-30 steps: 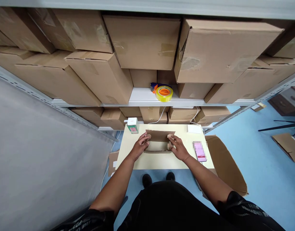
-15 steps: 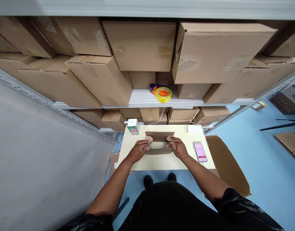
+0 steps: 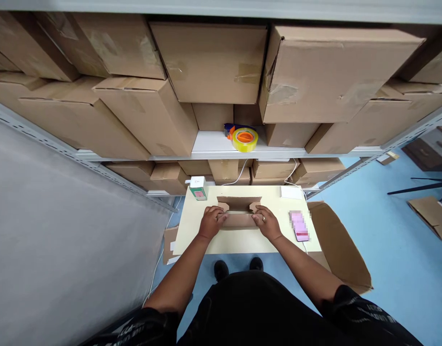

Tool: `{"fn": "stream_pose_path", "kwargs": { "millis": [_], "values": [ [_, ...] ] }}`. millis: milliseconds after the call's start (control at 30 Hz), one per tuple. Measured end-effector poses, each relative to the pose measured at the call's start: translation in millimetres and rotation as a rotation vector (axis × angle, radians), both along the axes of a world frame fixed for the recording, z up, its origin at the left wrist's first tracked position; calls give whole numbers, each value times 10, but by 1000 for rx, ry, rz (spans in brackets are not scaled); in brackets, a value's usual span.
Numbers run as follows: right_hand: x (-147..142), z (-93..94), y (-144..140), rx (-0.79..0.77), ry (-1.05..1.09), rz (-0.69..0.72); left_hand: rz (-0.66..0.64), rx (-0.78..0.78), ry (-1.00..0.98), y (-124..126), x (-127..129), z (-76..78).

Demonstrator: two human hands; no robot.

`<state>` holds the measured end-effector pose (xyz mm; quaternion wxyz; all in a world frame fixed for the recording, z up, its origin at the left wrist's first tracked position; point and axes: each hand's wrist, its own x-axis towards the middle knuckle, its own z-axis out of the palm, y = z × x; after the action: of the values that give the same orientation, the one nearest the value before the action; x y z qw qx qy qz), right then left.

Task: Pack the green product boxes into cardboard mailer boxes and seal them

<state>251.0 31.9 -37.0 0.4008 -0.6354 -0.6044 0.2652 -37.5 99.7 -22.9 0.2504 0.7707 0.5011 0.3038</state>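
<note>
A small cardboard box point(image 3: 239, 220) stands on the table with its far flap raised and its two end flaps showing. My left hand point(image 3: 211, 222) grips the left end of the near flap, thumb toward the middle, fingers by the left end flap. At the right end my right hand point(image 3: 268, 223) has its thumb on the near flap and its fingers curled at the right end flap. The near flap leans inward and covers part of the opening. The lower sides of the box are hidden.
On the pale table point(image 3: 192, 235) lie a white-and-green small box point(image 3: 198, 188), a phone point(image 3: 299, 226) and a white block point(image 3: 291, 192). A tape roll point(image 3: 245, 140) on a dispenser rests on the shelf above, among stacked cartons point(image 3: 210, 62). A large open carton point(image 3: 339, 245) stands at the right.
The near flap has tipped inward, showing its brown face over the opening. My left hand has shifted slightly right and forward; the right hand stays nearly in place.
</note>
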Motion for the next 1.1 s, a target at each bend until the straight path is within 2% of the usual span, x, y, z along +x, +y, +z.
{"fn": "stream_pose_path", "kwargs": {
  "millis": [133,300,367,500,600,700,833,967,1033,1100],
  "values": [
    [-86,-58,46,37,-22,-106,146,-49,-18,26,120,-13],
    [-105,-93,93,30,-61,-117,43,-7,5,83,130,52],
    [-94,-88,89,54,-119,-90,47,6,18,87,107,64],
    [-72,-79,39,89,-217,-12,65,57,15,68,70,35],
    [-74,-80,9,124,-237,-36,67,77,12,69,59,-1],
    [-83,-77,13,159,-287,-52,1,109,8,80,44,-27],
    [-74,-63,45,155,-375,21,-47,122,-13,78,29,-35],
    [-49,-66,67,161,-359,19,14,44,-78,65,59,-33],
    [-46,-84,70,156,-291,4,73,-50,-151,64,84,-48],
    [-61,-115,69,122,-172,-44,187,-196,-253,67,107,-79]
  ]
}}
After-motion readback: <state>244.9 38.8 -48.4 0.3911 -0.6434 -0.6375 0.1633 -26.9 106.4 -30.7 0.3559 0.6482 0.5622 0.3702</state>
